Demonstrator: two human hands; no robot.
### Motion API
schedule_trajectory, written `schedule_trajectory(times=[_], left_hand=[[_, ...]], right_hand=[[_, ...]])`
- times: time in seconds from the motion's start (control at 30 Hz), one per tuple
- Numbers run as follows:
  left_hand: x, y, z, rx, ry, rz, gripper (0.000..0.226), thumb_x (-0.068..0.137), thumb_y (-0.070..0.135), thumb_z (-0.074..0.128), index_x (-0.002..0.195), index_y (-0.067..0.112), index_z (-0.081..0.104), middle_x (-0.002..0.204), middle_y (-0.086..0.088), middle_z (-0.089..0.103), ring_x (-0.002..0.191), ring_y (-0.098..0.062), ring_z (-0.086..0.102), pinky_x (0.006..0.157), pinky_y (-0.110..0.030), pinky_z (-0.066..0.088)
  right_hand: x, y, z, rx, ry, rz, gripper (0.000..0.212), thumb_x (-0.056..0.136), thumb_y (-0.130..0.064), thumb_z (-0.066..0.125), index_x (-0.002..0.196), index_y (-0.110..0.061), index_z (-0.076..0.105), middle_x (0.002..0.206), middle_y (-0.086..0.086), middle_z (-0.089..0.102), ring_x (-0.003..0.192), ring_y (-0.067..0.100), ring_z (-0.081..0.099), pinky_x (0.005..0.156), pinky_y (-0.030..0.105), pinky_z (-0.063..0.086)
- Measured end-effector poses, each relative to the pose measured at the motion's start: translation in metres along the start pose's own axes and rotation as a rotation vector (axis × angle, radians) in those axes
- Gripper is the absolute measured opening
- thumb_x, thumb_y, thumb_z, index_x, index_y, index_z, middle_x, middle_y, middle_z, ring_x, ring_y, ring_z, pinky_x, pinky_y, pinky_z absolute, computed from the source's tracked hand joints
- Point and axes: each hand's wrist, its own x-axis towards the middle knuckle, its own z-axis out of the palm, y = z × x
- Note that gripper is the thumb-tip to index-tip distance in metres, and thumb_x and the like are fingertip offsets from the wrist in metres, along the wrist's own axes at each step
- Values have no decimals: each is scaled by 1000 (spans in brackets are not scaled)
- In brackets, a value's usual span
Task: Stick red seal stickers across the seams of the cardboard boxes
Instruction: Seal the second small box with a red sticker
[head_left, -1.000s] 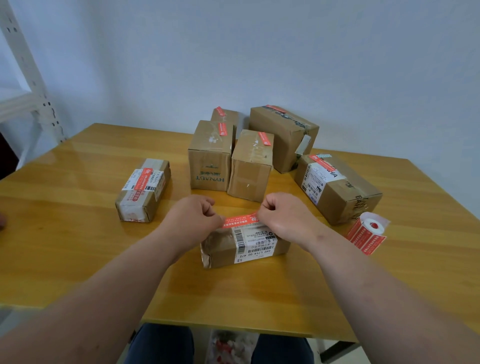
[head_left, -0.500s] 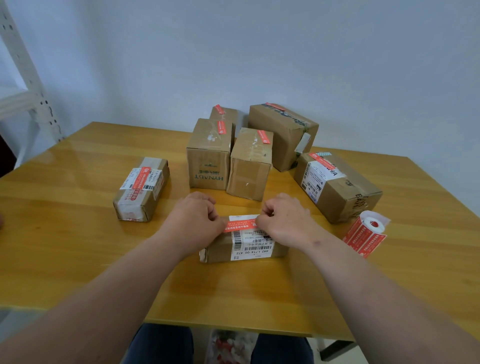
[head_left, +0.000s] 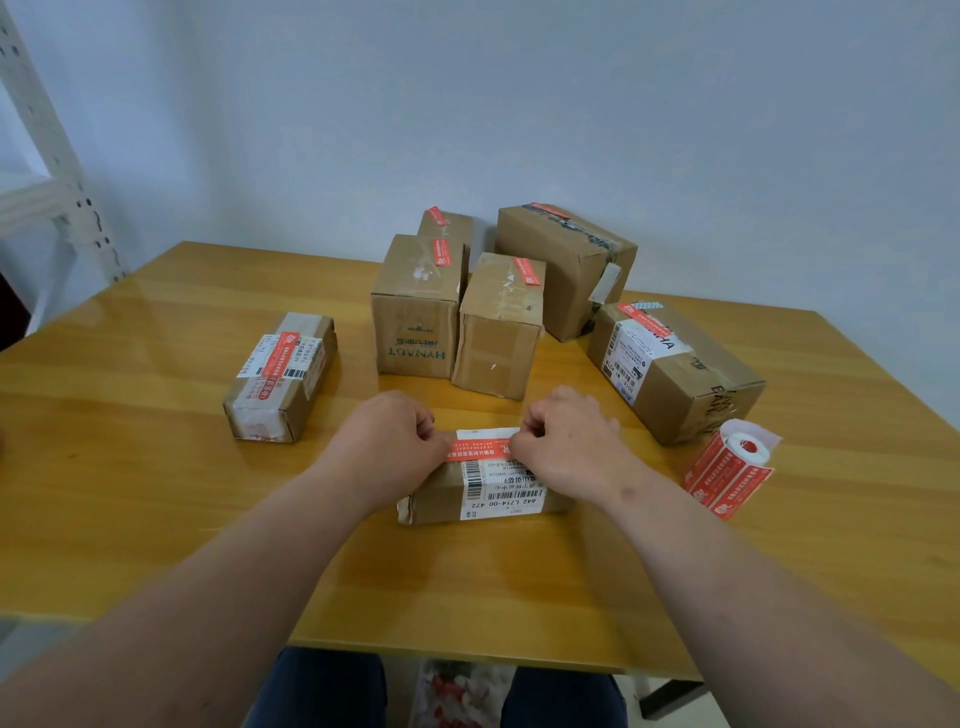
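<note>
The left hand (head_left: 392, 439), loosely curled with knuckles up, pinches the left end of a red seal sticker (head_left: 477, 450). The right hand (head_left: 569, 441), curled likewise, pinches the right end, so the strip lies stretched across the top of a low cardboard box (head_left: 483, 488) at near centre of the glossy wooden table (head_left: 156, 509). Far left lies a flat taped parcel (head_left: 283, 376). Four upright sealed boxes (head_left: 415, 312) stand beyond the hands. Right: a labelled brown carton (head_left: 675, 369), then a sticker roll (head_left: 730, 465) beside it.
</note>
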Motion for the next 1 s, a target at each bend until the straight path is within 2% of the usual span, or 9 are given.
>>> schedule_trajectory(times=[0.23,0.37,0.53,0.6,0.7,0.77,0.83,0.93,1.0], left_hand=[[-1,1,3,32,8,-16,23,88,31,66,75,12,70,96,0,69,86,-14,64,70,-30,58],[-1,1,5,35,17,-24,21,84,30,68,72,13,64,103,1,64,90,-15,61,76,-35,56],[-5,-3,3,-91,4,-111,29,79,34,76,81,18,53,90,1,62,80,-17,61,68,-34,57],[-8,-3,3,-174,-17,-149,30,80,33,77,88,21,52,89,1,61,79,-16,60,68,-34,58],[-8,-4,6,-215,-27,-153,29,82,31,76,97,24,52,95,4,58,84,-12,57,72,-31,57],[-8,-4,8,-281,-53,-172,25,86,28,72,101,25,53,98,5,57,87,-11,56,75,-31,55],[-9,-4,10,-389,-83,-214,21,91,24,66,106,26,52,101,3,57,89,-13,57,76,-30,55],[-9,1,17,-491,-110,-264,22,95,33,59,113,25,50,106,-1,61,91,-13,58,71,-27,51],[-9,4,22,-467,-100,-266,40,87,44,66,116,22,49,111,-3,59,96,-17,58,72,-29,50]], right_hand=[[-1,0,1,-4,9,-9,22,88,-38,59,70,-28,51,89,-11,41,101,17,41,88,37,33],[-3,0,2,27,40,21,22,84,-38,65,68,-27,53,89,-12,42,103,17,42,94,40,36],[-4,1,8,111,132,78,21,77,-34,73,78,-27,54,98,-8,45,102,15,43,91,38,44],[-4,6,4,247,134,151,37,73,-30,81,93,-25,50,102,-7,46,101,17,48,82,33,48],[-9,12,1,661,-43,291,46,81,-18,79,113,-19,47,105,-1,56,94,17,62,72,29,52],[-11,14,5,842,-113,352,39,88,-10,70,120,-17,48,102,3,63,88,19,68,80,36,58],[-9,14,10,869,-97,348,30,93,-8,60,121,-17,51,102,4,65,88,18,68,84,38,57],[-9,10,12,819,-110,308,19,93,-22,58,112,-19,52,101,6,68,84,14,65,70,28,51],[-8,8,16,660,-105,271,46,79,-45,72,113,-22,51,106,2,66,92,16,65,73,30,53]])
